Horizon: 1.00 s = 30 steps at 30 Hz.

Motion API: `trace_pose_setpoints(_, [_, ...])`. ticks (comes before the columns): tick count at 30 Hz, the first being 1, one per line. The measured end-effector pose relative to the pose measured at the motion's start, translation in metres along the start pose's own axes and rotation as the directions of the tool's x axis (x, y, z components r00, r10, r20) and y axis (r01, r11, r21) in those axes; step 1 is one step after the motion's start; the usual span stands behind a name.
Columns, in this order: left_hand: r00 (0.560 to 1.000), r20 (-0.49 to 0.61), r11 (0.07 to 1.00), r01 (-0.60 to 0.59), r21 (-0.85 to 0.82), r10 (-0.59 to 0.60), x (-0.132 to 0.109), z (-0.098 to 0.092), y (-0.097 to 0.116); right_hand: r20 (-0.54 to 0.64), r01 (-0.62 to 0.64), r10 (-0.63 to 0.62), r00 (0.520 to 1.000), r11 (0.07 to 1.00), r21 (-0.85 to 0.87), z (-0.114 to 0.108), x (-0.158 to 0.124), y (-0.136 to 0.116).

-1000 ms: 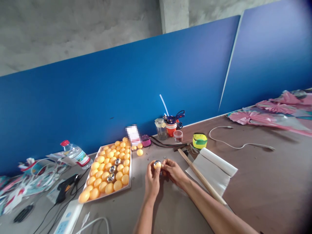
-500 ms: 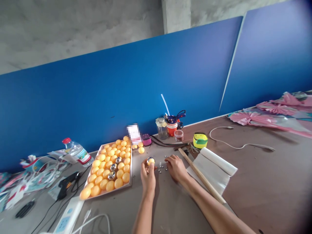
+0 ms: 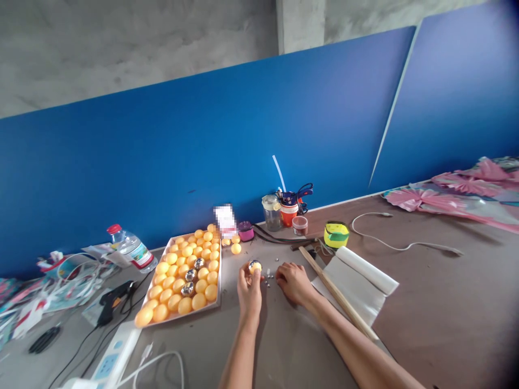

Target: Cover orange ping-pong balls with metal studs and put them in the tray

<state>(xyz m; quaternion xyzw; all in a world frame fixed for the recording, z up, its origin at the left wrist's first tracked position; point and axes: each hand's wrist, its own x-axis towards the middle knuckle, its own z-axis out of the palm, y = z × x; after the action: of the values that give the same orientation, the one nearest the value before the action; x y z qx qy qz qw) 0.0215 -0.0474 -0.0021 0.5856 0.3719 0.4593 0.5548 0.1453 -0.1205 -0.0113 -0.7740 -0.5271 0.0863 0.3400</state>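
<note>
My left hand (image 3: 248,292) is closed round a small ball (image 3: 255,266), orange on one part and mirror-silver on the rest. Just to its right, my right hand (image 3: 295,282) rests low at the table with its fingers bent together. Whatever its fingertips hold, if anything, is too small or hidden to make out. Several tiny silvery beads (image 3: 267,283) lie on the table between the two hands. Left of them stands a shallow white box (image 3: 219,281) filled with rows of orange balls (image 3: 185,306), among which sit a few silver-coated ones (image 3: 190,275).
Loose orange balls (image 3: 235,248) lie behind my hands, near a purple container (image 3: 245,232). A wooden stick (image 3: 338,294) rests on a roll of film (image 3: 367,270) at right. Further left are a glue gun (image 3: 109,302), power strip (image 3: 115,354) and bottle (image 3: 135,249).
My right hand has drawn its fingers in closer to the beads, lower on the table. The left hand still holds the ball. The whole view has shifted slightly.
</note>
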Motion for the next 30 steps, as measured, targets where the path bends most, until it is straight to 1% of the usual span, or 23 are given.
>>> trace_pose_setpoints(3, [1.000, -0.014, 1.000, 0.013, -0.009, -0.013, 0.000, 0.000, 0.001, -0.087, -0.033, 0.053, 0.995, 0.975, 0.221, 0.000, 0.004, 0.001])
trace_pose_setpoints(5, [1.000, -0.008, 1.000, 0.022, -0.018, -0.022, -0.001, -0.001, 0.002, -0.074, -0.085, 0.125, 0.989, 0.911, 0.405, -0.001, 0.006, -0.001])
trace_pose_setpoints(6, [1.000, -0.003, 0.999, 0.026, -0.027, -0.026, -0.001, -0.001, 0.002, -0.051, -0.113, 0.159, 0.986, 0.860, 0.497, -0.001, 0.006, -0.002])
trace_pose_setpoints(8, [0.999, 0.003, 0.998, 0.037, -0.055, -0.037, -0.001, 0.000, 0.002, 0.005, -0.148, 0.195, 0.981, 0.728, 0.669, -0.001, 0.007, -0.005])
trace_pose_setpoints(11, [0.998, 0.019, 0.993, 0.060, -0.099, -0.058, -0.002, 0.000, 0.003, 0.057, -0.147, 0.200, 0.978, 0.476, 0.867, 0.000, 0.007, -0.008])
trace_pose_setpoints(13, [0.996, 0.046, 0.989, 0.084, -0.123, -0.079, -0.003, 0.000, 0.005, 0.105, -0.160, 0.195, 0.975, 0.295, 0.942, 0.001, 0.007, -0.009])
trace_pose_setpoints(14, [0.994, 0.061, 0.986, 0.097, -0.134, -0.089, -0.003, 0.000, 0.006, 0.130, -0.169, 0.185, 0.974, 0.218, 0.961, 0.001, 0.007, -0.010])
trace_pose_setpoints(15, [0.993, 0.073, 0.984, 0.107, -0.145, -0.097, -0.004, 0.000, 0.006, 0.152, -0.180, 0.171, 0.974, 0.160, 0.971, 0.001, 0.007, -0.010])
trace_pose_setpoints(16, [0.991, 0.084, 0.981, 0.116, -0.154, -0.103, -0.004, 0.001, 0.007, 0.171, -0.191, 0.156, 0.973, 0.123, 0.974, 0.001, 0.006, -0.011])
trace_pose_setpoints(17, [0.990, 0.097, 0.980, 0.120, -0.160, -0.105, -0.005, 0.001, 0.007, 0.183, -0.199, 0.143, 0.973, 0.104, 0.975, 0.002, 0.006, -0.012])
trace_pose_setpoints(19, [0.986, 0.128, 0.979, 0.123, -0.163, -0.102, -0.006, 0.001, 0.008, 0.181, -0.194, 0.124, 0.976, 0.103, 0.976, 0.002, 0.005, -0.014])
trace_pose_setpoints(25, [0.976, 0.194, 0.973, 0.132, -0.188, -0.095, -0.010, 0.006, 0.009, 0.145, -0.160, 0.094, 0.985, 0.179, 0.971, 0.005, 0.003, -0.017])
trace_pose_setpoints(30, [0.975, 0.212, 0.975, 0.109, -0.196, -0.066, -0.011, 0.007, 0.007, 0.156, -0.170, 0.084, 0.984, 0.194, 0.966, 0.007, 0.002, -0.017])
